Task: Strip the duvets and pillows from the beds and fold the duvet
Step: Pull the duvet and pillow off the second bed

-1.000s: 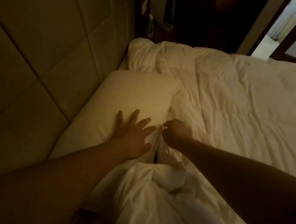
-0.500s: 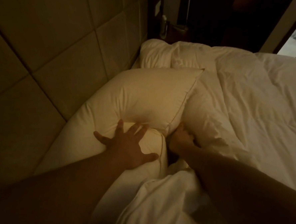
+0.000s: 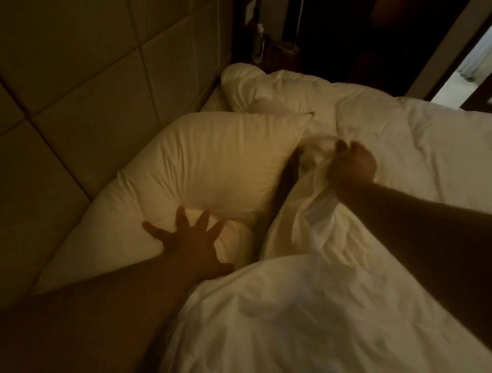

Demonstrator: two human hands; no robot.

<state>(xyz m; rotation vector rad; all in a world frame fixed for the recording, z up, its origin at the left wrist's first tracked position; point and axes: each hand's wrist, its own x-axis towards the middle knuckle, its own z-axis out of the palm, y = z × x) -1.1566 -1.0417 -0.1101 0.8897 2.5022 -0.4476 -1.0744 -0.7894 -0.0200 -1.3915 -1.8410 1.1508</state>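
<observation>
Fingers of the left hand are spread flat, pressing the pillow's near edge. That pillow lies long along the headboard, reaching away from the fingers. The right hand is curled tight, pinching a bunch of duvet just beside the pillow's right edge. I think the left hand is better placed to pull the pillow out.

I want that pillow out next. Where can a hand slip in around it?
Free: the dark gap between pillow and lifted duvet, left of the right hand. Crowded: padded headboard side, and the near edge under the left hand.
</observation>
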